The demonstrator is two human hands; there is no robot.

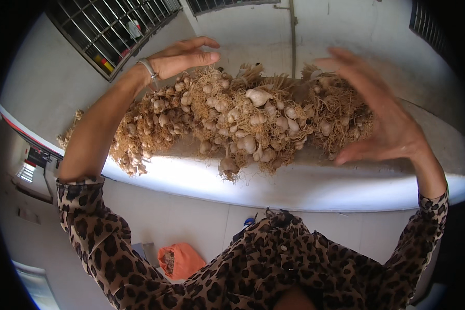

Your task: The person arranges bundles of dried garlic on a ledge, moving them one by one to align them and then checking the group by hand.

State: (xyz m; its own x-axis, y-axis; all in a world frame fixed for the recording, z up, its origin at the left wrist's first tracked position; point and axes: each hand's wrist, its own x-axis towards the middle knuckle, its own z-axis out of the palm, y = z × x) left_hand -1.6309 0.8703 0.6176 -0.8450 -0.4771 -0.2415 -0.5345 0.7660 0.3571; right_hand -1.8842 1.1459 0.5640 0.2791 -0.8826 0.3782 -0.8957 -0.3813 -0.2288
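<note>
Bundles of dried garlic bulbs (252, 116) lie heaped along a ledge before me, their tangled roots and several bulbs hanging over its front edge. Cut, tied stalks (250, 73) point towards the wall behind. My left hand (184, 56), with a bracelet at the wrist, is raised at the heap's far side, fingers apart and nothing in them. Over the right end of the heap is my right hand (383, 116), blurred, thumb and fingers spread wide and holding nothing. Whether either hand touches the garlic is hard to tell.
A white wall (255, 42) with a vertical pipe (293, 38) rises behind the ledge (430, 131). A barred window (116, 31) is at upper left. On the tiled floor (178, 197) stands an orange bag (184, 261) with dry material inside.
</note>
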